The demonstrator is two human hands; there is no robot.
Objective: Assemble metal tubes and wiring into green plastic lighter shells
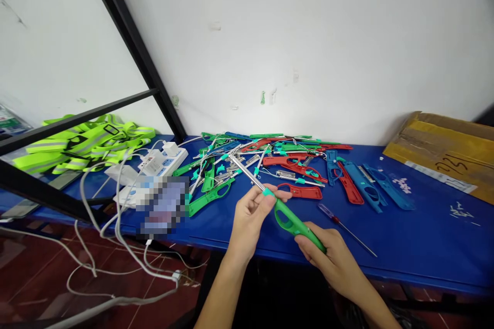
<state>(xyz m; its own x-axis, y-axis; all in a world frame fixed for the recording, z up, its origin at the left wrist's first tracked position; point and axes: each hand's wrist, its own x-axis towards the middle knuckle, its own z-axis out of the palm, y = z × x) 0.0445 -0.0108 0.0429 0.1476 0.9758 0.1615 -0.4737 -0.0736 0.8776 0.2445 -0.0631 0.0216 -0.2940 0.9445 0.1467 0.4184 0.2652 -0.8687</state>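
Observation:
I hold a green plastic lighter body with a long metal tube sticking out toward the upper left. My left hand pinches the joint where the teal collar meets the tube. My right hand is closed round the green handle's lower end. Both hands hover over the front edge of the blue table. A pile of green, red and blue lighter shells and metal tubes lies just beyond the hands.
A red-handled screwdriver lies right of my hands. A cardboard box sits far right. White power strips with cables, a blurred phone and hi-vis vests lie left. A black frame bar crosses diagonally.

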